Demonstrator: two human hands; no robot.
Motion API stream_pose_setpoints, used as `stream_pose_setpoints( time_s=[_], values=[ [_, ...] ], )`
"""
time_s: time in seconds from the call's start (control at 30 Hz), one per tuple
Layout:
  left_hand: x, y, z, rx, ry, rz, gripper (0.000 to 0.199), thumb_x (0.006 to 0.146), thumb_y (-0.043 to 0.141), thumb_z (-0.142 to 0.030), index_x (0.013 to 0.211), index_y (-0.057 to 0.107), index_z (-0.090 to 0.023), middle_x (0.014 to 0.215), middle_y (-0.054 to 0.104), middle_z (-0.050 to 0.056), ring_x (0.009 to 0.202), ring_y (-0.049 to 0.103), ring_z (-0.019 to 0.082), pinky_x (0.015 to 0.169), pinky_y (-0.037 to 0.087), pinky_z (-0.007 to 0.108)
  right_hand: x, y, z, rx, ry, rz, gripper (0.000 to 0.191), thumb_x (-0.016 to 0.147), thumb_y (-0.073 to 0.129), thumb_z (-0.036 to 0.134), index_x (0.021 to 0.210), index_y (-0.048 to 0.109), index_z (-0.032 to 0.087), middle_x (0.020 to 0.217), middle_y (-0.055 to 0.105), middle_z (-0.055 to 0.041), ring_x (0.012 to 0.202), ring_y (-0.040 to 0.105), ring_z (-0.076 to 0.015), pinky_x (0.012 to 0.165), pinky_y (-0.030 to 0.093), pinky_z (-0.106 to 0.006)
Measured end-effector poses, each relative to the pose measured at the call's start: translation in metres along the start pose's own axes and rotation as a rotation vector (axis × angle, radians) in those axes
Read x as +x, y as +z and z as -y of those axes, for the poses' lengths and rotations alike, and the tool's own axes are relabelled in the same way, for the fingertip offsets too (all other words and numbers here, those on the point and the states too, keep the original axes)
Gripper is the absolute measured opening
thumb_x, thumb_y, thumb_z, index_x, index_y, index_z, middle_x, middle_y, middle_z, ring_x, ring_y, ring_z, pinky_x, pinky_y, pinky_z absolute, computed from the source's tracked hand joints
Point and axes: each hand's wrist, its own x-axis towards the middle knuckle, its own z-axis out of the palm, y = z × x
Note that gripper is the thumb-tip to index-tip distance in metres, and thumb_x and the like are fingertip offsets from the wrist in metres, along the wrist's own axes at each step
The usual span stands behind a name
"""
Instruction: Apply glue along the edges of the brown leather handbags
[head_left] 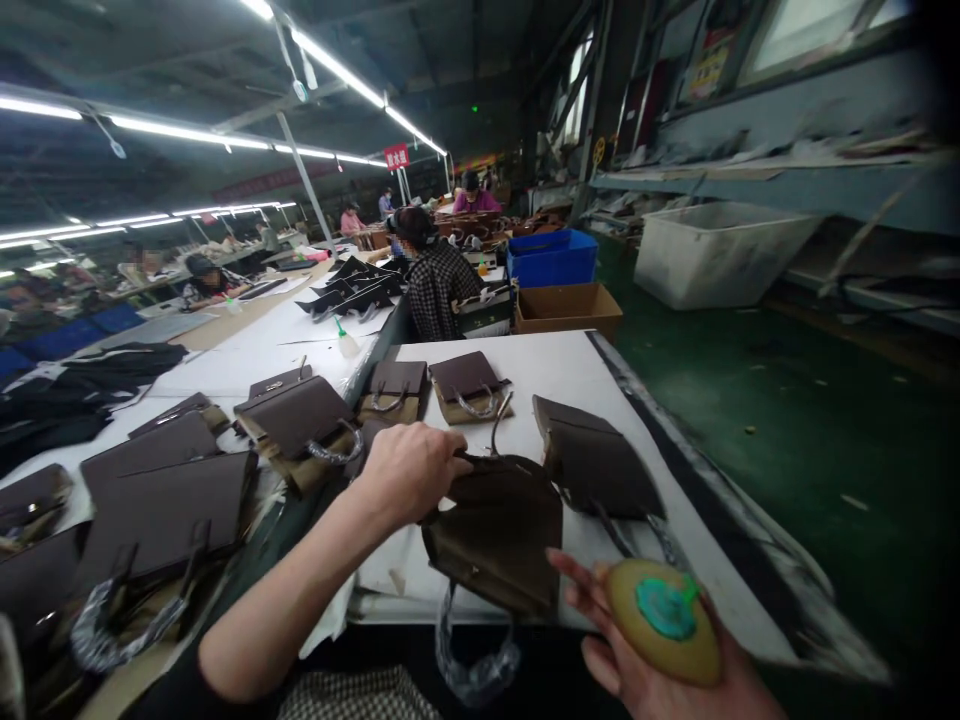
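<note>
Left hand (411, 470) pinches a brown handbag (499, 535); right hand (634, 675) cradles a green-topped bottle (664, 615).
The bag looks light, softly stiff; its rim seems the surest hold.

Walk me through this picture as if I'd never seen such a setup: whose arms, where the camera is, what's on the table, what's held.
There is no machine here, just a person's two bare hands. The picture comes from a camera worn on that person's head, looking forward and down.

The left hand grips the upper edge of a dark brown handbag, whose looped handle in clear plastic wrap hangs toward the person. The right hand holds a rounded yellowish container with a green top.

On the white-covered table, more brown handbags lie beside and beyond the held one. Others lie to the left. Ahead, a person in a checked top sits near a blue plastic bin.
</note>
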Motion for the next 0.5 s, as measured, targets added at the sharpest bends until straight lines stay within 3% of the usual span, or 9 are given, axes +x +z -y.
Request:
stream_pose_setpoints(
  time_s=[0.23,0.37,0.5],
  values=[
    [-0.125,-0.071,0.035,-0.216,-0.166,0.110,0.019,0.090,0.068,-0.038,0.099,0.084,-0.033,0.082,0.079,-0.002,0.076,0.070,0.019,0.066,0.042,0.028,-0.028,0.035,-0.037,-0.074,0.116,0.062,0.047,0.072,0.081,0.061,0.099,0.084,0.023,0.134,0.071,-0.0206,0.106,0.070,-0.0359,0.065,0.057,-0.039],
    [-0.184,-0.091,0.053,-0.461,-0.264,0.241,0.017,0.084,0.072,-0.033,0.093,0.085,-0.025,0.078,0.076,-0.004,0.075,0.065,0.015,0.068,0.043,0.023,-0.049,0.039,-0.064,-0.157,0.240,0.312,0.050,0.079,0.075,0.062,0.107,0.081,0.021,0.136,0.069,-0.0222,0.115,0.066,-0.0403,0.058,0.056,-0.041],
    [-0.235,-0.106,0.064,-0.653,-0.522,0.353,0.021,0.081,0.075,-0.033,0.093,0.084,-0.019,0.054,0.055,-0.005,0.050,0.043,0.009,0.049,0.031,0.020,-0.060,0.031,-0.096,-0.116,0.457,0.296,0.049,0.083,0.078,0.059,0.108,0.081,0.018,0.120,0.076,-0.0201,0.103,0.071,-0.0347,0.061,0.059,-0.039]
  ],
)
